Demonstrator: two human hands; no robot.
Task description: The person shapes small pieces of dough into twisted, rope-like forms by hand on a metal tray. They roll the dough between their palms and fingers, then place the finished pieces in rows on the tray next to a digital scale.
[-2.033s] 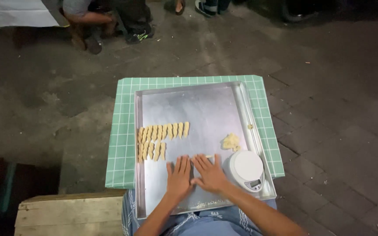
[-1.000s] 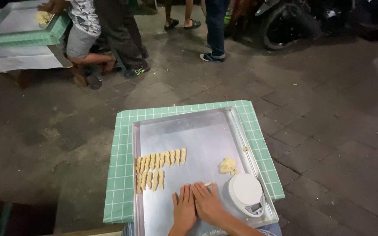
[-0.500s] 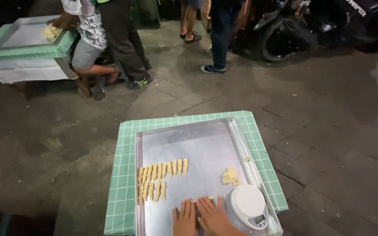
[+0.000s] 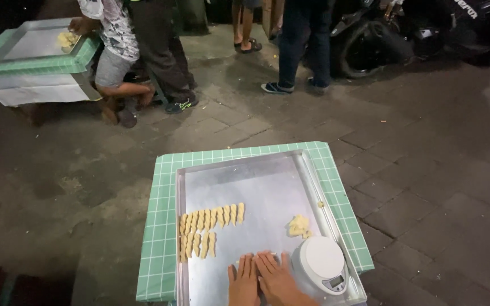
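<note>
We find both hands flat on the tray (image 4: 267, 187), palms down, at its near edge. The left hand (image 4: 244, 281) lies with fingers stretched out and together; the right hand (image 4: 276, 277) lies just beside it, fingers likewise straight, the two touching or nearly so along the inner edges. Neither hand grips anything we can see; whether a bit of dough sits pressed beneath the palms we cannot tell, since the hands cover that spot.

The tray rests on a table (image 4: 163, 226) with a green checked cover. On the tray's left part lie two rows of small dough pieces (image 4: 208, 226), set side by side, well apart from the hands. A dough lump (image 4: 298, 225) lies toward the right rim, just beyond a white round scale (image 4: 320, 263), which stands at the tray's near right corner, just beside the right hand.

Farther off, another person (image 4: 114, 51) crouches at a second tray (image 4: 32, 42).
</note>
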